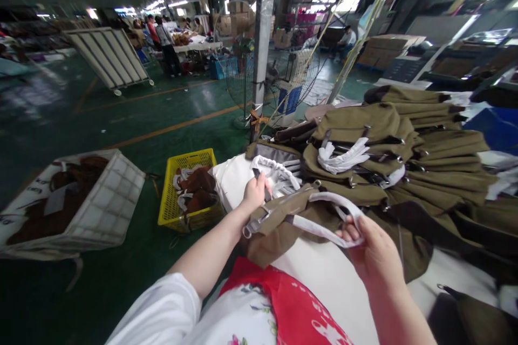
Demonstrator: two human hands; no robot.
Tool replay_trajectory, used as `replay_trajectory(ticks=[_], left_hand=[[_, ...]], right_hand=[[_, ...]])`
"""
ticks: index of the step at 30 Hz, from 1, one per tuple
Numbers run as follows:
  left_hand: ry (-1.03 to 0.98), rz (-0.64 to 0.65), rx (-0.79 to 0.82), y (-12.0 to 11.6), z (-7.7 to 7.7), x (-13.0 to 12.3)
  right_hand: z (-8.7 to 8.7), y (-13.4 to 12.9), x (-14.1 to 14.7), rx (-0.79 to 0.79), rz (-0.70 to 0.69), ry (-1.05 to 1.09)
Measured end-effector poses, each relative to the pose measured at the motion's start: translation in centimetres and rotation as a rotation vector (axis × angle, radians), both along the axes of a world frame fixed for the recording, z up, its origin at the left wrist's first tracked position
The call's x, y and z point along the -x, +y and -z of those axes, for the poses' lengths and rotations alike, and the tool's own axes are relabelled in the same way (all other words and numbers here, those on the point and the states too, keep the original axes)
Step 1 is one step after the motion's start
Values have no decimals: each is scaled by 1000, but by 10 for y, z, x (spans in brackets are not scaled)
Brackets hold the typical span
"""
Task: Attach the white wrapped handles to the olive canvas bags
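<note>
An olive canvas bag [279, 213] with a zipper and a metal ring at its near-left end lies in front of me on a white work surface [324, 272]. My right hand [374, 250] is closed around the bag's handle [319, 229], which is wrapped in white material and arches up from the bag. Just behind the zipper end, my left hand [254, 194] is closed with a small dark piece showing at its fingers; I cannot make out what it is. Another white-wrapped handle [273, 164] loops up beside that hand.
Olive bags [364, 124] are piled along the right, some with wrapped handles [343, 156]. On the floor at left stand a yellow crate [165, 205] of brown items and a white bin [117, 194]. A metal post [264, 38] and a fan [243, 81] rise beyond the table.
</note>
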State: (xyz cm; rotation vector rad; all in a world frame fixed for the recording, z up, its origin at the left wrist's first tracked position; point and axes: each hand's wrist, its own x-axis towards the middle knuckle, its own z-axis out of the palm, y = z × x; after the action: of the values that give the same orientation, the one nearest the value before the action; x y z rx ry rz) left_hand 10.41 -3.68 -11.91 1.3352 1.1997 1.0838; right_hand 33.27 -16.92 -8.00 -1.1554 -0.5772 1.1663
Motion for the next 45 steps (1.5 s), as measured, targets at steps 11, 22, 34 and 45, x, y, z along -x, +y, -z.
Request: replay_trajectory(ticks=[11, 22, 34, 45], left_hand=[[-193, 124, 421, -65, 40, -49], [-21, 190, 421, -84, 48, -57], [-217, 288, 442, -98, 22, -53], [-202, 255, 488, -86, 27, -38]], right_hand=[[28, -45, -13, -30, 1, -1475], [-1, -52, 61, 4, -803, -1121], [88, 37, -40, 286, -346, -1370], [50, -33, -1, -107, -573, -1101]])
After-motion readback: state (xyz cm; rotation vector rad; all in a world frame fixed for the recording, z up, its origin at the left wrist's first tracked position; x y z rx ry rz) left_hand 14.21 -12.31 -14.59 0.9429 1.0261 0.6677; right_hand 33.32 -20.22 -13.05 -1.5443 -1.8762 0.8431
